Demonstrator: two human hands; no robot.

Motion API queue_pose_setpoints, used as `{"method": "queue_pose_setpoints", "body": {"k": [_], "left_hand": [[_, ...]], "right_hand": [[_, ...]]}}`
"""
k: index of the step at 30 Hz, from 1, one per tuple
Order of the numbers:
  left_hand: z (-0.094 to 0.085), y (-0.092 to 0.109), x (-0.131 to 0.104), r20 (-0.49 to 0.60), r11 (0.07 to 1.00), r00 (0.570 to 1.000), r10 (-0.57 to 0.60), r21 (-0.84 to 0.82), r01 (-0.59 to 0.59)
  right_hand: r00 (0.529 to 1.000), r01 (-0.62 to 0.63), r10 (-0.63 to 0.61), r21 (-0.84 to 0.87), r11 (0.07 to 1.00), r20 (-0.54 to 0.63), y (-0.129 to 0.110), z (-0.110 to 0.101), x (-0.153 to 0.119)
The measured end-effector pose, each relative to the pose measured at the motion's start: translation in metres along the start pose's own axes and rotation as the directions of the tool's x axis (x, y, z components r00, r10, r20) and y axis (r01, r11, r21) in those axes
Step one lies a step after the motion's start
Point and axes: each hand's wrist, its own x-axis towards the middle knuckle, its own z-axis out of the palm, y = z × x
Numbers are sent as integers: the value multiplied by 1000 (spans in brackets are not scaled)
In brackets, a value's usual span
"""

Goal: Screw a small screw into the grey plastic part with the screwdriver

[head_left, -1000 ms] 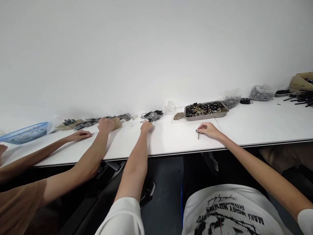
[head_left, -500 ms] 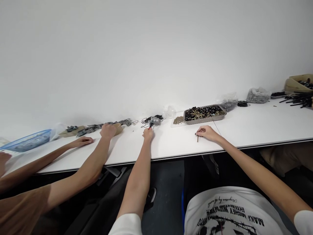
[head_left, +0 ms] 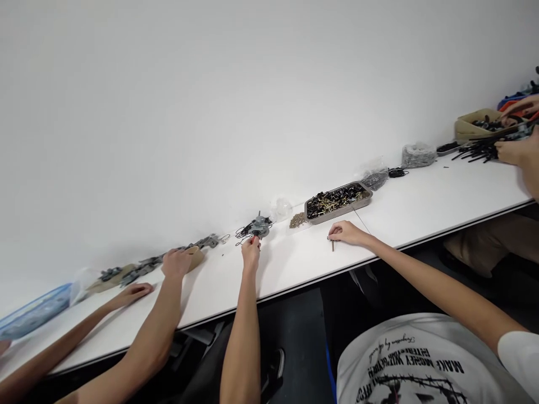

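My left hand (head_left: 251, 252) is closed on the red part of a grey metal piece (head_left: 258, 225), which it holds up over the white table (head_left: 290, 259). Black rings (head_left: 243, 231) lie just behind that piece. Between the fingertips of my right hand (head_left: 346, 232) is a thin bolt (head_left: 332, 245) with a dark head, pointing down. Behind my right hand stands a metal tray (head_left: 337, 213) of black and brass-coloured bolts. A pile of small brass-coloured pieces (head_left: 297, 220) lies at the tray's left end.
To the left, another person's hands (head_left: 176, 262) rest by a tan container (head_left: 196, 257), grey parts (head_left: 145, 266) and a blue basket (head_left: 37, 308). Plastic bags (head_left: 419, 155) and a tan bin (head_left: 467, 126) are at the right, where a person's hand (head_left: 516, 151) reaches among black rods (head_left: 480, 147).
The view has tilted and shifted right, bringing a person's hands at the far right into view. The grey piece has turned in my left hand. My right hand still holds the bolt.
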Motion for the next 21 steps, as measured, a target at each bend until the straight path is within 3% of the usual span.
{"method": "queue_pose_setpoints", "body": {"k": [4,9,13,17,21], "left_hand": [[18,20,-39,164,982,985,46,-190,-15],[65,45,-97,336,944,934,121,-329,-4],[99,67,-136,433,903,881,190,-428,16],[120,87,-155,485,894,831,273,-446,-34],[118,92,-156,537,936,788,302,-324,-138]], "right_hand": [[998,12,-17,-79,997,-64,0,1,-1],[955,103,-132,-117,988,-267,-13,2,-7],[944,190,-202,-73,979,-260,-25,-1,-23],[922,142,-142,-25,990,-361,-28,-13,-44],[894,121,-84,57,991,-440,-19,-35,-56]]}}
